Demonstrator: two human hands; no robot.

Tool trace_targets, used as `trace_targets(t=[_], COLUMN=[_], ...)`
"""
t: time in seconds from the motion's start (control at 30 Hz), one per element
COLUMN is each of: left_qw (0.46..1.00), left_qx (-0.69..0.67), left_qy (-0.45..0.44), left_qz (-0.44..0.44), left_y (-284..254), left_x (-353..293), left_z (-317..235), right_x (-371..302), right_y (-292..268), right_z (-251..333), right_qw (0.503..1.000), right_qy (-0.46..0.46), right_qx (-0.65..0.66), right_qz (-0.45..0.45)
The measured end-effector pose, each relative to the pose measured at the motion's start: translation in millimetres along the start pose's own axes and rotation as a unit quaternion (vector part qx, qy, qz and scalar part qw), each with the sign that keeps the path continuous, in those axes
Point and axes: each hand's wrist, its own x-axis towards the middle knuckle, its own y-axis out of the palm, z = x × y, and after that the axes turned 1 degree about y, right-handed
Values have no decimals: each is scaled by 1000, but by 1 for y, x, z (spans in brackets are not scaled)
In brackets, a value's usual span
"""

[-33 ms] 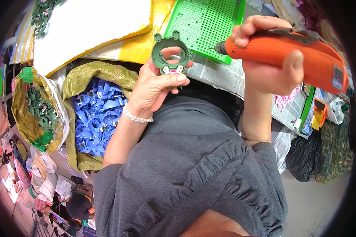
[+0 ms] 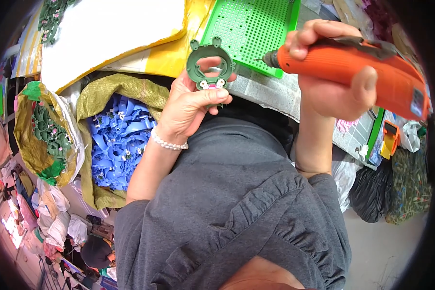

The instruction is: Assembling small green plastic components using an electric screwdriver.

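My left hand [image 2: 188, 108] holds up a dark green ring-shaped plastic part [image 2: 209, 65] with small ears on top and white bits at its lower edge; my thumb lies across its bottom. My right hand [image 2: 333, 82] grips an orange electric screwdriver [image 2: 353, 65]. Its bit points left toward the ring's right side and stops a short gap from it. A pearl bracelet sits on my left wrist.
A bright green perforated tray [image 2: 249, 29] lies behind the ring on a grey tabletop [image 2: 270, 92]. At the left stand an open sack of blue plastic parts [image 2: 121, 140], a sack of green parts [image 2: 46, 135] and a white-and-yellow sack [image 2: 111, 29]. A black bag [image 2: 372, 188] sits at the right.
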Motion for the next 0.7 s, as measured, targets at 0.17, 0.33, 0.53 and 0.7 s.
trace_targets(t=[0.17, 0.33, 0.53, 0.7], left_qw=[1000, 998, 997, 994], left_qx=[10, 8, 17, 28], left_qy=[9, 28, 55, 81], left_qz=[-17, -47, -56, -70], left_y=[5, 14, 17, 16], left_x=[2, -2, -3, -5], left_z=[3, 8, 14, 15], right_x=[2, -4, 0, -2], right_y=[12, 29, 33, 31], right_z=[17, 22, 19, 9], right_qw=[994, 990, 978, 975], right_qy=[-12, -2, -3, -7], right_qx=[3, 9, -6, 11], right_qz=[108, 141, 209, 221])
